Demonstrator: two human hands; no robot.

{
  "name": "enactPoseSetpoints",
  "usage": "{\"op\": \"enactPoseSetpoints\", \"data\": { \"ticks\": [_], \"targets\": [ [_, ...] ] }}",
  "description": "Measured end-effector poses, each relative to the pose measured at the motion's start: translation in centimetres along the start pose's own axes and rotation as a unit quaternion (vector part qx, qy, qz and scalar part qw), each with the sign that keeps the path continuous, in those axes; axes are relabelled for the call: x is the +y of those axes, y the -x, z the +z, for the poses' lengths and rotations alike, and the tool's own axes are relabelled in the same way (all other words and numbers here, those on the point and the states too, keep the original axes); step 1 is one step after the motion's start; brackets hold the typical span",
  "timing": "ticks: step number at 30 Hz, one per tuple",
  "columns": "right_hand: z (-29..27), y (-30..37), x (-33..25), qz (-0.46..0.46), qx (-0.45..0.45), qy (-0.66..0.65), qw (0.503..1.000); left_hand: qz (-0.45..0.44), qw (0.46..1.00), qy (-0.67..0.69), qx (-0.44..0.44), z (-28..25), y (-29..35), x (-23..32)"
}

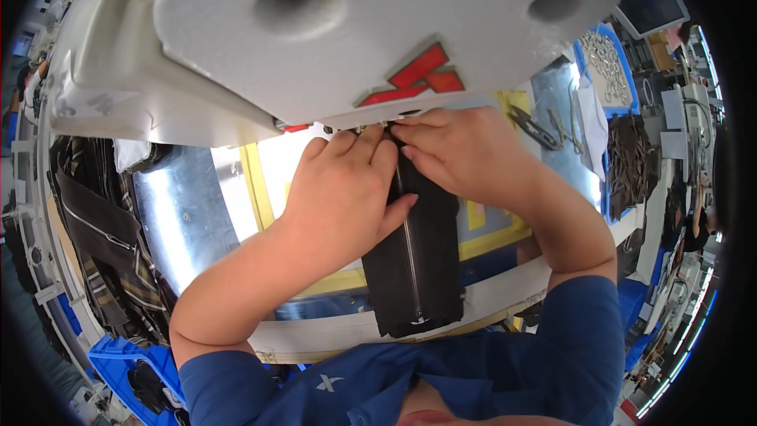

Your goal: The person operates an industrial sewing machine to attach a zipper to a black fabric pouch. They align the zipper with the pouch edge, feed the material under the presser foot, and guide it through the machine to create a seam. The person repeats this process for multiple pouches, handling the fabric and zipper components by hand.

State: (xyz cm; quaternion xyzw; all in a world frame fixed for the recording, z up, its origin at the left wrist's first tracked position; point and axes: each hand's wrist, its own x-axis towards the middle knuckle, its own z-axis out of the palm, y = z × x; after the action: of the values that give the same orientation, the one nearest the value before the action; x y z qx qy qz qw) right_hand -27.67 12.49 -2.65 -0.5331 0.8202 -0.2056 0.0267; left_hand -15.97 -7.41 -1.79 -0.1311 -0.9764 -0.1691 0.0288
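Head view, left grip (337,189) spread on black cloth (435,268), right grip (471,154) touching, pinch unclear

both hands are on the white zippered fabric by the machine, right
Not quite: the colour is wrong. The head view shows that the zippered fabric is black; the left hand and right hand are both on it by the machine.

L fingers (384,162) & R fingers (426,133) on blk zip fabric (435,248) near wht machine (426,8).
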Motion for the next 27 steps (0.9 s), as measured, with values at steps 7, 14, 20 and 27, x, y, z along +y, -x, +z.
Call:
{"op": "enactPoseSetpoints", "data": {
  "ticks": [7,14,20,27],
  "targets": [
    [0.6,0.3,-0.2,-0.002,-0.011,-0.008,1.0,-0.004,1.0,-0.021,0.009,0.0,0.3,-0.1],
    [-0.2,0.4,-1.4,0.013,-0.046,0.014,0.999,-0.005,0.999,-0.041,-0.003,-0.1,0.2,0.2],
    [0.5,0.5,-0.6,-0.069,-0.019,0.083,0.994,0.005,1.0,-0.022,0.0,-0.1,0.1,0.1],
    [-1.5,1.3,-1.0,0.047,-0.115,0.025,0.992,0.059,0.998,0.024,-0.025,0.3,0.2,0.7]
  ]
}}
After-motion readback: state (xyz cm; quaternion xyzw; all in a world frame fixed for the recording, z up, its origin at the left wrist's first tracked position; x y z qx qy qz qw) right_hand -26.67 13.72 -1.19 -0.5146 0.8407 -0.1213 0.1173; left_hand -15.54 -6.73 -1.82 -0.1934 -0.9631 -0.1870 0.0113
